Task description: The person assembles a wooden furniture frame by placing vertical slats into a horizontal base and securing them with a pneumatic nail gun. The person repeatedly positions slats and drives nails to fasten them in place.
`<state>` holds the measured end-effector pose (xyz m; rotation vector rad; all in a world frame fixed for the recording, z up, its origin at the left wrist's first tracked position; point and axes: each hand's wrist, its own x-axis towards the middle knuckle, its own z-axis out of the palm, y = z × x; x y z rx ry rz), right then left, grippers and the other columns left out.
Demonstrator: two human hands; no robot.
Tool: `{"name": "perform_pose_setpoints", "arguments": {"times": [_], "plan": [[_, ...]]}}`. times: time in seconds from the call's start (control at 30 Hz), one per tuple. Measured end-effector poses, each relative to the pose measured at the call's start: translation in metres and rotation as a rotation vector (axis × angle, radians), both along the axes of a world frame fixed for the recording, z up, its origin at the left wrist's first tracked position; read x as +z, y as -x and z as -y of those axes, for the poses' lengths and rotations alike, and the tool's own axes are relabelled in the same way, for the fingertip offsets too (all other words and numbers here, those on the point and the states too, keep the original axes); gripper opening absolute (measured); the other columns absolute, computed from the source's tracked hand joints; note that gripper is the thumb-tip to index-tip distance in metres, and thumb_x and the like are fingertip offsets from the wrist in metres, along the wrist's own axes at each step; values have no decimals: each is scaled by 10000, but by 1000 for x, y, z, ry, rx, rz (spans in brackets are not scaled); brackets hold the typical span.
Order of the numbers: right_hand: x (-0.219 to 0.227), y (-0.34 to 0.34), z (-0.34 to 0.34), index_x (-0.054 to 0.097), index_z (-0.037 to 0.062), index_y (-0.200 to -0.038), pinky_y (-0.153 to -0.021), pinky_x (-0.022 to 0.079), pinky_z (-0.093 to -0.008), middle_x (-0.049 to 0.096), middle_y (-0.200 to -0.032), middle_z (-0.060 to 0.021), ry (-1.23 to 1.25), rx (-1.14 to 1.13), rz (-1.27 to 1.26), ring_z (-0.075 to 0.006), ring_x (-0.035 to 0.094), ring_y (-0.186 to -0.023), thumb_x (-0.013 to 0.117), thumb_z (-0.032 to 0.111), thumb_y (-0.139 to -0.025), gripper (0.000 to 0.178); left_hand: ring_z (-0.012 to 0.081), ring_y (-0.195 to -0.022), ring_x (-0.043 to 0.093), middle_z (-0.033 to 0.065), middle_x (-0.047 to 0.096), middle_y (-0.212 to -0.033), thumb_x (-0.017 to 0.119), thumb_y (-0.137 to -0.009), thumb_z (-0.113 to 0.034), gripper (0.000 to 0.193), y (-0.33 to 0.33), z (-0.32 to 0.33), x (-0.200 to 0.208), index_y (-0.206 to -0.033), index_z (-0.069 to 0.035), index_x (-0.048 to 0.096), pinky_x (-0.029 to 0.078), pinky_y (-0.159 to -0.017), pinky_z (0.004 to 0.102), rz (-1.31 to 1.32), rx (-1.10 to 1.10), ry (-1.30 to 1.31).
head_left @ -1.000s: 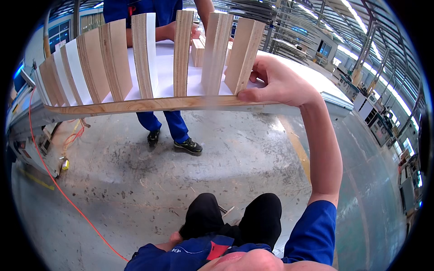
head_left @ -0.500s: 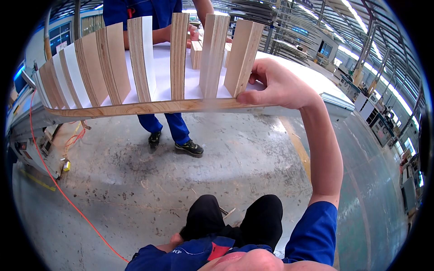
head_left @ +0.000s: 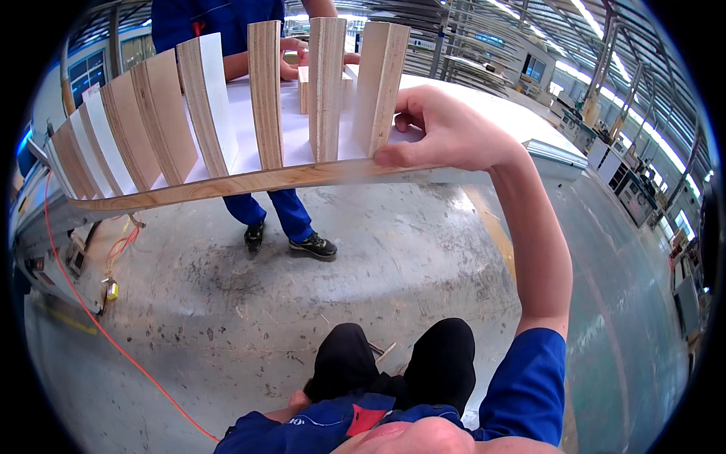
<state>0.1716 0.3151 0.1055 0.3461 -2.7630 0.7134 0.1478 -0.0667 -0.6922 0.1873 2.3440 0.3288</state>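
My right hand point(head_left: 446, 129) is raised in front of me and grips the right end of a long plywood board point(head_left: 249, 181) with a white top face. Several upright plywood dividers point(head_left: 266, 94) stand in a row on the board and fan out to the left. The fingers curl over the board's edge beside the rightmost divider point(head_left: 382, 83). My left hand is out of sight. Across the board a co-worker's hands point(head_left: 293, 66) rest by a small wooden block point(head_left: 304, 85) on the white surface.
The co-worker in blue trousers and black shoes point(head_left: 314, 244) stands on the far side. An orange cable point(head_left: 98, 325) runs over the concrete floor past a machine point(head_left: 45, 227) at the left. My black shoes point(head_left: 446, 363) are below. Racks and machines line the right.
My right hand and the board's right end have shifted slightly left and up. The dividers look closer and more upright in view.
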Motion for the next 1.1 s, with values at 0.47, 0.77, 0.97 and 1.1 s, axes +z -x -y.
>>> {"name": "perform_pose_setpoints", "arguments": {"times": [0.47,0.77,0.97,1.1], "plan": [[0,1,-1,673,-10,-967,-618,363,-238,550,-802,-5,-4,39,-19,-105,480,-714,751,384,-768,448,400,-1143,628,222,678,-1173,699,-818,-261,362,0,3,2,-1108,-46,720,524,-940,483,61,-17,-42],[-3,4,-6,668,-8,-1038,-679,407,-239,598,-880,-30,-14,33,5,-116,525,-774,762,399,-767,498,408,-1150,620,222,675,-1176,668,-843,-258,351,-7,-2,20,-1112,-38,716,514,-950,496,-22,26,-35],[-13,18,-18,616,-13,-1244,-847,525,-343,666,-1149,-156,286,163,-509,-228,643,-1008,744,508,-828,679,426,-1134,615,239,669,-1163,636,-860,-253,349,0,-1,29,-1130,-43,705,515,-932,508,51,-101,-50],[8,21,-11,548,-1,-1297,-928,537,-351,614,-1210,-99,530,302,-856,-196,623,-1093,626,140,-968,366,440,-1108,619,248,670,-1142,611,-873,-267,348,-3,1,11,-1128,-46,698,515,-909,522,-62,-33,-77]]}}
